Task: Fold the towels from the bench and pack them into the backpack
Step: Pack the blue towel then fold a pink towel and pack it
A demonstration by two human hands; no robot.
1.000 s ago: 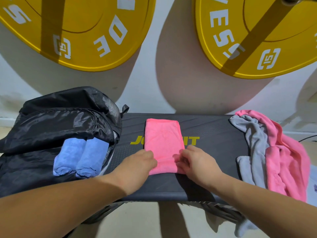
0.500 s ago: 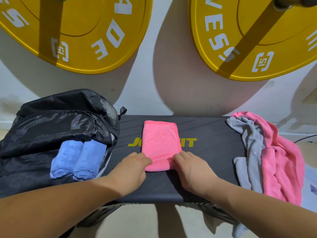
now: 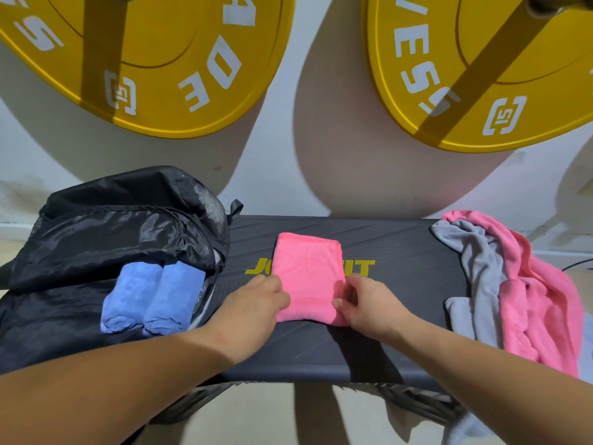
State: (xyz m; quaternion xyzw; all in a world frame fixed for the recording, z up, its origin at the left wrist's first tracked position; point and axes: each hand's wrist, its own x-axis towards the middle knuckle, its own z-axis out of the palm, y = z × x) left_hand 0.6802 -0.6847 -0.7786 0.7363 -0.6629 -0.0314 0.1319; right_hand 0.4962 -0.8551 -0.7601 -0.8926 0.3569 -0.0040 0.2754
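Note:
A folded pink towel [image 3: 308,271] lies in the middle of the black bench [image 3: 401,284]. My left hand [image 3: 253,308] grips its near left corner. My right hand [image 3: 369,305] pinches its near right corner, thumb on top. An open black backpack [image 3: 122,232] sits at the bench's left end with two rolled blue towels [image 3: 150,297] side by side in its mouth. At the right end lies a loose heap of a grey towel [image 3: 481,268] and a pink towel [image 3: 545,309].
Two big yellow weight plates [image 3: 160,65] hang against the white wall behind the bench. The bench's near edge runs just below my wrists, with pale floor [image 3: 272,419] under it. A light cloth hangs off the bench's right end.
Both hands have slid a little up along the pink towel's near end, and my right thumb now lies over its corner. The towel's near edge has lifted slightly.

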